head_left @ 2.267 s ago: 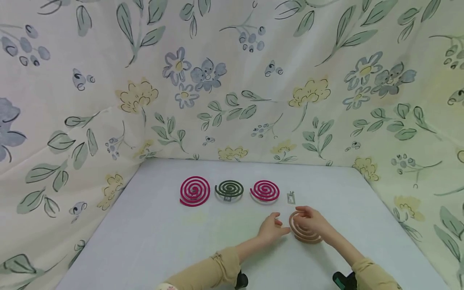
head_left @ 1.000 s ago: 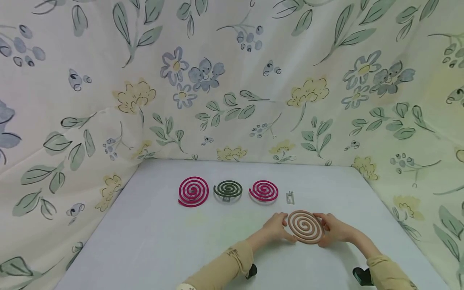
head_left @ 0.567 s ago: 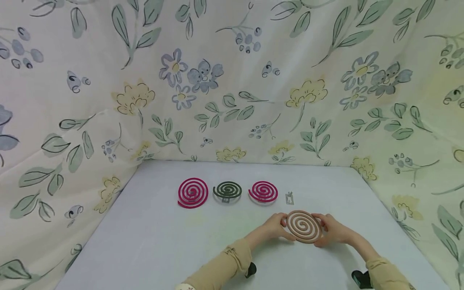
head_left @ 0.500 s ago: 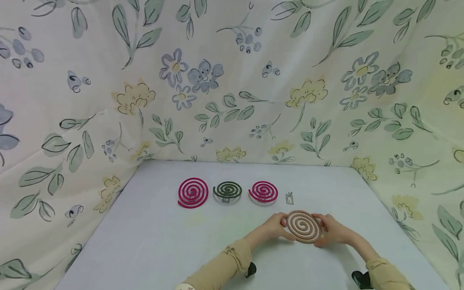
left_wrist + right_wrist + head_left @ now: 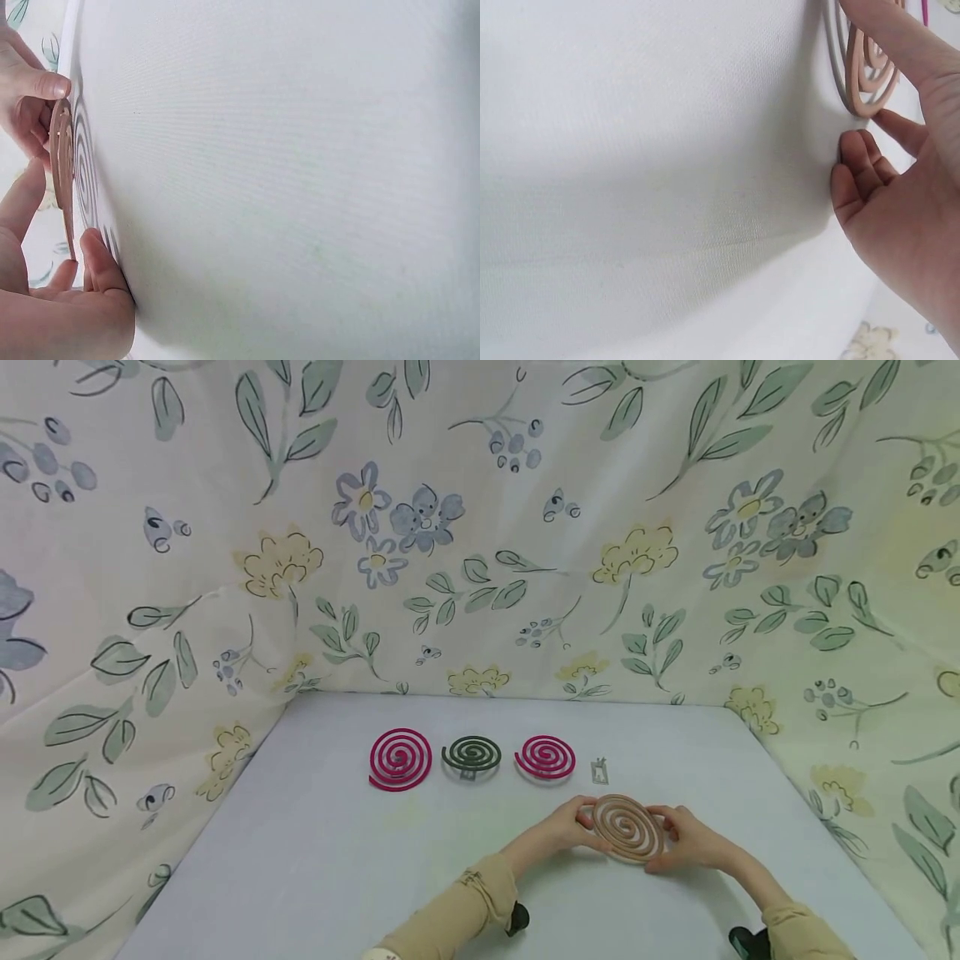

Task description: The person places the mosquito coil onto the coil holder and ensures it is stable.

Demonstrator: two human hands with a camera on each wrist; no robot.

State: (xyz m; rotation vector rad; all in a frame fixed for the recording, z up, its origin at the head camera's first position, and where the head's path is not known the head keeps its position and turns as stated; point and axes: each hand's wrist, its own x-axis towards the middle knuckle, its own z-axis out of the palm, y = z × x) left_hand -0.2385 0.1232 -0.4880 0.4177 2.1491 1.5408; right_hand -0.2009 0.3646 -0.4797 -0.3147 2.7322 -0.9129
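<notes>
A brown mosquito coil [image 5: 628,829] is held a little above the white table, its face tilted to the head camera. My left hand [image 5: 564,828] holds its left edge between thumb and fingers. At the opposite edge my right hand [image 5: 688,839] grips it the same way. Seen from the left wrist, the coil [image 5: 61,154] is almost edge-on, and its turns stand at slightly different heights. The right wrist view has my right thumb [image 5: 900,34] across the coil [image 5: 853,82] and a finger at its rim. A small metal stand [image 5: 599,771] lies just behind the coil.
Behind my hands, a pink coil [image 5: 401,760], a dark green coil [image 5: 472,752] and another pink coil [image 5: 545,757] form a row left of the metal stand. A metal stand [image 5: 468,774] shows under the green one. Floral cloth [image 5: 480,568] hangs along the table's back and sides.
My right hand was over the brown coil, with the left just beside it; both now hold opposite edges. In the last half second the gaps between its turns have become narrower in view.
</notes>
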